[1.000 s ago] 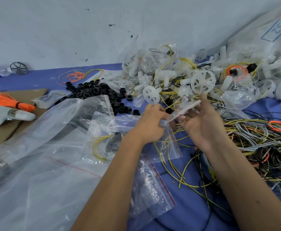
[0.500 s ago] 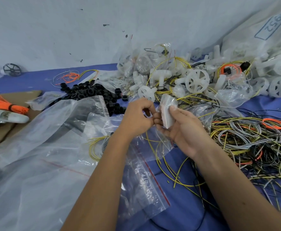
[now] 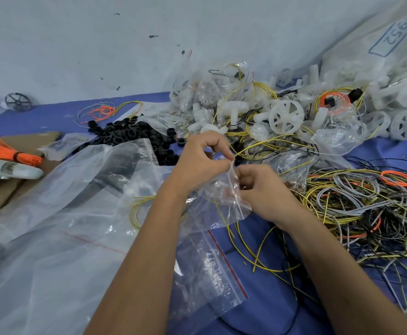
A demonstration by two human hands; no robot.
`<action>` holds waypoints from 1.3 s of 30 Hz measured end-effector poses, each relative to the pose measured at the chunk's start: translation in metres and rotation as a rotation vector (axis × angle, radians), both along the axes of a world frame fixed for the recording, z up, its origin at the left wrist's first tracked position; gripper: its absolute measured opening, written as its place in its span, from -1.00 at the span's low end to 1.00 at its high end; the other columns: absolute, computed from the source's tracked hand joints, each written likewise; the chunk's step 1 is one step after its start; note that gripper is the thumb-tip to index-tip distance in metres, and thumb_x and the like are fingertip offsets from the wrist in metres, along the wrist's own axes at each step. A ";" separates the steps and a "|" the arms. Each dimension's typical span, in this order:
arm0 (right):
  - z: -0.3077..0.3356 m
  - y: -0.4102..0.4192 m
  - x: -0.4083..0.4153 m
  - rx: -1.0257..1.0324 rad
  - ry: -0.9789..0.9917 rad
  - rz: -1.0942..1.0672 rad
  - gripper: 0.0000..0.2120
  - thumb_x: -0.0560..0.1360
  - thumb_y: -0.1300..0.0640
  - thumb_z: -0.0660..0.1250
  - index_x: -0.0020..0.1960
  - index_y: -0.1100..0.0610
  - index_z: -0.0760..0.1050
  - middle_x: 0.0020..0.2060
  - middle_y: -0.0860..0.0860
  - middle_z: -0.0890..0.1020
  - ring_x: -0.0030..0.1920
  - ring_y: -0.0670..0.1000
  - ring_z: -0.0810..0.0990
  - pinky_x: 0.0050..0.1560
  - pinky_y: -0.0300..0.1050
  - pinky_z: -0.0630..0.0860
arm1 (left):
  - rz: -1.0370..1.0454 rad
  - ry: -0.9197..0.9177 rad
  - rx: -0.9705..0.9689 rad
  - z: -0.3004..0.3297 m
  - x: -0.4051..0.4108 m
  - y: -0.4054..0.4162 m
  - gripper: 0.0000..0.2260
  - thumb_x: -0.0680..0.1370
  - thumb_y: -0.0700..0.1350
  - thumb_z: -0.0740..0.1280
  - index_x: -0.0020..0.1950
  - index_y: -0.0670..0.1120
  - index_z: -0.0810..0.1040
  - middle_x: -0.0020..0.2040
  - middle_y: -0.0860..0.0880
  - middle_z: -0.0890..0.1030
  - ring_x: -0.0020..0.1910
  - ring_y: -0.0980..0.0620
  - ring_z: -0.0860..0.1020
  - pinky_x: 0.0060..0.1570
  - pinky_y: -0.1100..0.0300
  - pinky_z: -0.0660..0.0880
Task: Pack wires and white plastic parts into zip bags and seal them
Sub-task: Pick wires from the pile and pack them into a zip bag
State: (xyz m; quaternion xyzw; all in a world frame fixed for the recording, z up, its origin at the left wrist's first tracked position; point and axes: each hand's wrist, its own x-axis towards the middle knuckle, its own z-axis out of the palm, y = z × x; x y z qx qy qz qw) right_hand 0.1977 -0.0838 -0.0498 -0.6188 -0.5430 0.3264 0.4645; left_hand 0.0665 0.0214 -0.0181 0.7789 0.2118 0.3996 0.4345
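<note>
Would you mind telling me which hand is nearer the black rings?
Left. The left hand is just right of the black rings; the right hand lies farther right, beyond it.

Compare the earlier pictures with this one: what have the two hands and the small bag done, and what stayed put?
The right hand dropped from raised and open to curled low, gripping the small zip bag. The left hand now pinches the bag's top corner, and the bag has opened out from a narrow bundle. The black rings, the wire tangle and the large bags stayed put.

Blue-covered table (image 3: 52, 119) under tangled wires (image 3: 357, 201), white plastic parts (image 3: 285, 116), zip bags (image 3: 60, 226), black rings (image 3: 125, 134)
</note>
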 end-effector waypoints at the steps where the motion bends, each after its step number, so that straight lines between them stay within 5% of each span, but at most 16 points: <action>1: 0.001 0.000 -0.001 0.010 -0.006 0.030 -0.94 0.46 0.29 0.51 -0.10 0.20 0.64 -0.22 0.17 0.71 -0.28 0.13 0.63 -0.20 0.20 0.60 | -0.024 0.020 0.010 0.004 0.002 -0.002 -0.74 0.35 -0.45 0.37 -0.31 -0.08 0.57 -0.17 -0.02 0.56 -0.13 0.05 0.50 -0.20 0.34 0.35; 6: 0.004 -0.003 -0.003 0.021 0.167 0.176 -0.93 0.47 0.29 0.52 -0.09 0.26 0.64 -0.28 0.25 0.68 -0.35 0.16 0.63 -0.32 -0.01 0.57 | -0.105 0.035 0.090 0.020 0.013 -0.021 -0.81 0.30 -0.46 0.32 -0.31 -0.18 0.55 -0.18 -0.08 0.56 -0.13 0.06 0.51 -0.17 0.41 0.35; 9: 0.005 -0.004 0.000 -0.015 0.270 0.176 -0.85 0.43 0.28 0.46 -0.15 0.38 0.57 -0.32 0.39 0.57 -0.40 0.18 0.48 -0.38 -0.08 0.39 | -0.110 0.057 0.095 0.019 0.018 -0.026 -0.82 0.28 -0.42 0.32 -0.32 -0.15 0.55 -0.17 -0.14 0.58 -0.11 -0.13 0.55 -0.22 0.21 0.37; 14: 0.008 -0.002 0.010 -0.113 0.736 -0.042 -0.75 0.63 0.30 0.25 -0.20 0.25 0.59 -0.44 0.07 0.50 -0.58 -0.12 0.37 -0.66 -0.32 0.26 | -0.047 0.059 0.048 0.011 0.018 -0.023 -0.78 0.33 -0.49 0.35 -0.30 -0.18 0.55 -0.13 -0.13 0.58 -0.02 -0.23 0.55 -0.15 0.09 0.39; 16: 0.010 -0.001 0.009 -0.088 0.922 -0.059 -0.80 0.64 0.27 0.22 -0.06 0.31 0.58 -0.36 0.09 0.55 -0.52 -0.12 0.47 -0.54 -0.34 0.44 | -0.013 0.040 0.062 0.009 0.017 -0.020 -0.79 0.34 -0.50 0.37 -0.30 -0.20 0.55 -0.10 -0.19 0.60 -0.01 -0.21 0.55 -0.09 0.11 0.38; 19: 0.011 -0.002 0.003 -0.056 1.023 0.101 -0.72 0.57 0.24 0.26 0.23 0.34 0.55 -0.06 0.17 0.66 -0.16 0.06 0.69 -0.13 -0.04 0.66 | 0.027 -0.046 0.061 0.007 0.015 -0.017 -0.87 0.30 -0.43 0.37 -0.30 -0.22 0.56 -0.10 -0.21 0.58 -0.02 -0.15 0.56 -0.05 0.22 0.40; 23: 0.007 -0.003 -0.001 -0.026 0.959 0.317 -0.70 0.57 0.34 0.23 0.26 0.30 0.58 0.11 0.26 0.67 0.06 0.24 0.70 0.08 0.17 0.65 | 0.062 -0.110 0.012 0.005 0.008 -0.008 -0.84 0.30 -0.37 0.35 -0.33 -0.11 0.54 -0.12 -0.04 0.58 -0.04 0.01 0.57 0.01 -0.07 0.47; 27: 0.003 -0.003 -0.002 -0.127 0.447 0.295 -0.76 0.65 0.19 0.27 0.17 0.02 0.68 0.00 0.14 0.72 -0.06 0.10 0.67 -0.09 -0.02 0.63 | 0.030 -0.134 -0.048 0.003 -0.006 0.006 -0.82 0.29 -0.36 0.39 -0.33 -0.08 0.55 -0.10 -0.03 0.57 -0.04 0.07 0.55 -0.04 0.09 0.46; 29: 0.003 -0.003 -0.001 -0.136 0.215 0.285 -0.78 0.64 0.07 0.33 0.22 -0.10 0.66 -0.03 0.12 0.73 -0.12 -0.01 0.64 -0.17 -0.06 0.56 | 0.014 -0.084 -0.038 0.000 -0.009 0.006 -0.79 0.29 -0.37 0.41 -0.35 -0.05 0.57 -0.09 -0.02 0.58 -0.02 0.05 0.55 0.02 -0.05 0.49; 31: 0.003 -0.004 -0.001 -0.080 0.109 0.266 -0.76 0.59 0.17 0.40 0.19 -0.07 0.67 -0.13 -0.02 0.73 -0.28 -0.07 0.63 -0.33 -0.12 0.52 | -0.005 -0.047 -0.040 -0.003 -0.006 0.002 -0.76 0.28 -0.37 0.40 -0.36 -0.02 0.57 -0.10 0.00 0.59 -0.02 0.05 0.55 0.03 -0.14 0.51; 33: 0.003 -0.002 -0.001 0.021 0.077 0.165 -0.74 0.52 0.34 0.44 0.12 0.05 0.68 -0.18 -0.01 0.74 -0.33 0.02 0.63 -0.36 -0.04 0.54 | -0.033 -0.042 -0.050 -0.002 -0.002 -0.002 -0.77 0.28 -0.37 0.38 -0.35 -0.03 0.57 -0.09 -0.02 0.59 -0.07 0.09 0.56 -0.09 -0.07 0.52; 36: 0.006 -0.002 -0.002 0.075 0.207 0.071 -0.92 0.56 0.31 0.41 0.04 0.25 0.65 -0.15 0.26 0.71 -0.23 0.16 0.63 -0.19 0.09 0.58 | -0.056 -0.069 -0.062 0.003 -0.001 -0.001 -0.82 0.31 -0.35 0.40 -0.33 -0.07 0.57 -0.09 -0.02 0.60 -0.03 0.10 0.56 -0.07 0.03 0.50; 39: 0.009 -0.007 -0.003 -0.028 0.278 0.270 -0.79 0.62 0.19 0.34 0.11 0.35 0.60 -0.07 0.33 0.64 -0.08 0.16 0.58 -0.04 0.09 0.53 | -0.060 -0.080 -0.073 0.007 -0.003 -0.003 -0.83 0.30 -0.33 0.41 -0.33 -0.06 0.56 -0.10 0.03 0.60 -0.01 0.07 0.55 -0.02 -0.03 0.47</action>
